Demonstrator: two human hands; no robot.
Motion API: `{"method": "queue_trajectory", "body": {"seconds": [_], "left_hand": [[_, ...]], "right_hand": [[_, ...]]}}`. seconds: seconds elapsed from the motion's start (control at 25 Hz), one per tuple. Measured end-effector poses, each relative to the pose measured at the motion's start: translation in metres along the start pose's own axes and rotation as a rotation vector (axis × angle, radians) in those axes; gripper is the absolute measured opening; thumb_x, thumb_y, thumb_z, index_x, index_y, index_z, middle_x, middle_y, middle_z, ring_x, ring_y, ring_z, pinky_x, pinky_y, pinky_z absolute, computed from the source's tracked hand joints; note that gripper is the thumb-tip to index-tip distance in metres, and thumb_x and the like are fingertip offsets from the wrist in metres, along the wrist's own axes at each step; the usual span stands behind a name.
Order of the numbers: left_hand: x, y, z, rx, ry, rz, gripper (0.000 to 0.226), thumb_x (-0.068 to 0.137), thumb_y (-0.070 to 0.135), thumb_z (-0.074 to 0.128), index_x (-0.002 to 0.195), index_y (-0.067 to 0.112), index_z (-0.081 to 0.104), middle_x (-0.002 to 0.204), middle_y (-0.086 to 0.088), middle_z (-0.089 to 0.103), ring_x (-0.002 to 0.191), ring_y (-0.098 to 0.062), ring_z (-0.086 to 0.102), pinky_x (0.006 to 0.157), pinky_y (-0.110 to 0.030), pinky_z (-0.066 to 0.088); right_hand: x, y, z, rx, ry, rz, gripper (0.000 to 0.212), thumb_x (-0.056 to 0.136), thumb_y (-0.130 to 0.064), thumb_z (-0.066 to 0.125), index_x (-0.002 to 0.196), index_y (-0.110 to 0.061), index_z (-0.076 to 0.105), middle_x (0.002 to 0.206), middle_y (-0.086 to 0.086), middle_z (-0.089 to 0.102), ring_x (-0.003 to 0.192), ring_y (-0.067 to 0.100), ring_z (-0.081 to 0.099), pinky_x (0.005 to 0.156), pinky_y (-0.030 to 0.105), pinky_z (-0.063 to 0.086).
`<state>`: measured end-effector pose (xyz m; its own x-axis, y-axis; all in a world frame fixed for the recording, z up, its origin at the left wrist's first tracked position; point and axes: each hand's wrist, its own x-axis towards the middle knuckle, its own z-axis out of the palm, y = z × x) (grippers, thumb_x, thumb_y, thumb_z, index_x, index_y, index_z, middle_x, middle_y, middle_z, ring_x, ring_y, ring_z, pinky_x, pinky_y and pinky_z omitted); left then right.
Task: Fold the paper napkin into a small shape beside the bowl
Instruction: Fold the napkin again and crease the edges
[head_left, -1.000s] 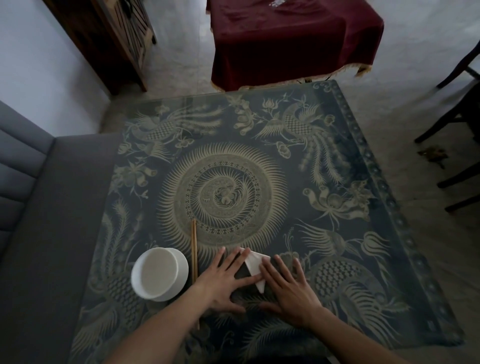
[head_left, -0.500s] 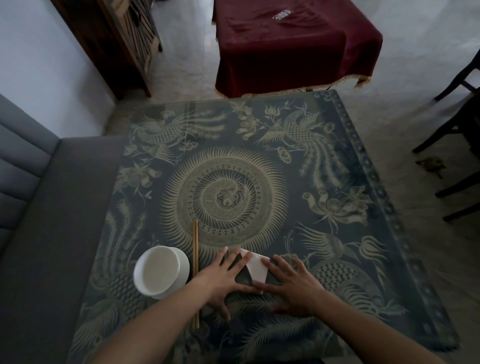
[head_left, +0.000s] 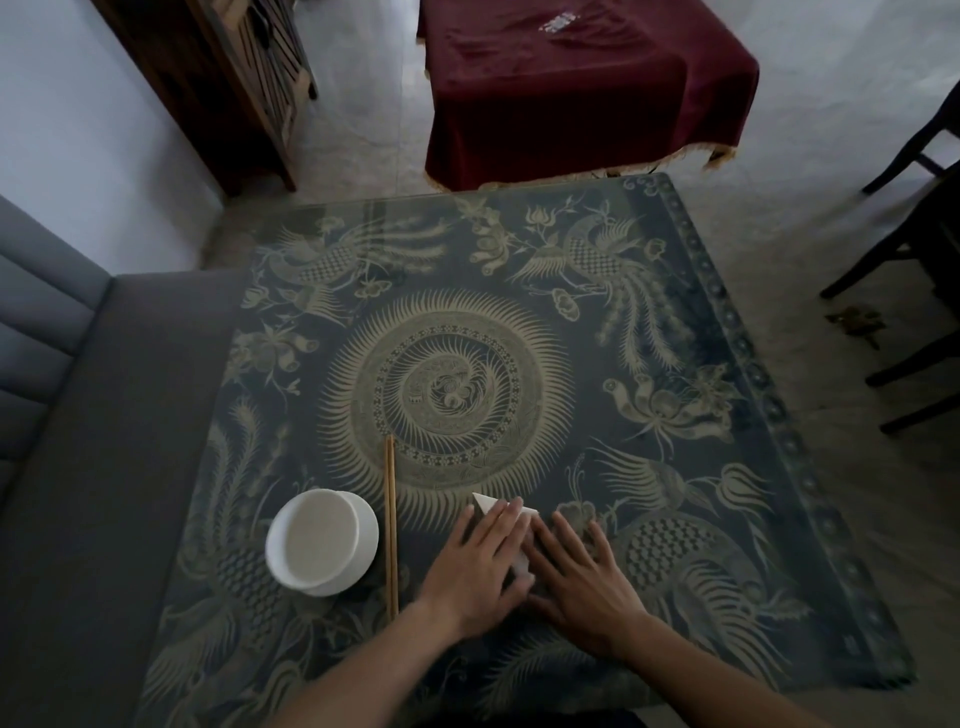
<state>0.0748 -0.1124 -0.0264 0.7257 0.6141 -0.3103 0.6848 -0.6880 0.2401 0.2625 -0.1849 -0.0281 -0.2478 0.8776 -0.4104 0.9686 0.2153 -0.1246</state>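
Head view, the only one: the left hand (head_left: 480, 566) lies flat on the paper napkin (head_left: 491, 506), fingers straight and near together, pressing it on the table (head_left: 649, 322). It grips nothing; it only pushes down. The right hand (head_left: 576, 582) is just beside it, also flat w/ fingers spread a little, the index side touching the napkin's right edge. Most of the napkin is hidden under the hands: a white pointed corner shows past the left fingertips, and a small white bit shows between the two hands near the thumbs.

The napkin is to the right of the chopsticks (head_left: 390, 525), which lie between it and the white bowl (head_left: 322, 543). So it is near the bowl, not touching it.

The step in hand, as I judge, is flattening a crease. To do it well: keep one palm still as an anchor so the paper does not slip on the glossy top, and run the other hand's fingertips along the fold line from middle to the ends. Press firm but not dragging, b/c thin paper tears or wrinkles easily. Check the edges match before pressing hard; a crooked crease is difficult to correct. How many folds are done I cannot tell.
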Motion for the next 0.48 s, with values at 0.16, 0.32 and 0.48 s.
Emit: {"method": "queue_trajectory", "body": {"seconds": [0.16, 0.32, 0.48], "left_hand": [[0.010, 0.001, 0.011, 0.044, -0.118, -0.035, 0.073, 0.096, 0.064, 0.000, 0.153, 0.021, -0.015, 0.161, 0.006, -0.022, 0.142, -0.008, -0.031, 0.118, -0.051, -0.014], [0.008, -0.018, 0.011, 0.055, -0.123, -0.104, 0.071, 0.094, 0.061, -0.005, 0.151, 0.023, -0.017, 0.160, 0.008, -0.025, 0.143, -0.009, -0.030, 0.116, -0.050, -0.019], [0.002, -0.043, 0.004, 0.128, -0.120, -0.212, 0.069, 0.098, 0.057, 0.004, 0.153, 0.019, -0.013, 0.159, 0.007, -0.025, 0.145, -0.014, -0.025, 0.116, -0.051, -0.018]], "right_hand": [[0.003, -0.001, 0.003, 0.025, -0.001, 0.027, 0.075, 0.095, -0.070, 0.018, 0.154, -0.024, 0.013, 0.162, 0.002, 0.007, 0.146, 0.023, -0.002, 0.110, 0.060, 0.002], [0.004, 0.005, 0.000, -0.013, -0.011, -0.029, 0.073, 0.092, -0.073, 0.017, 0.153, -0.035, 0.009, 0.161, 0.003, 0.007, 0.146, 0.031, 0.005, 0.110, 0.063, 0.015], [0.004, 0.007, -0.005, -0.008, -0.097, -0.039, 0.071, 0.089, -0.075, 0.022, 0.151, -0.042, 0.014, 0.161, 0.007, 0.008, 0.146, 0.033, 0.010, 0.108, 0.064, 0.018]]}}
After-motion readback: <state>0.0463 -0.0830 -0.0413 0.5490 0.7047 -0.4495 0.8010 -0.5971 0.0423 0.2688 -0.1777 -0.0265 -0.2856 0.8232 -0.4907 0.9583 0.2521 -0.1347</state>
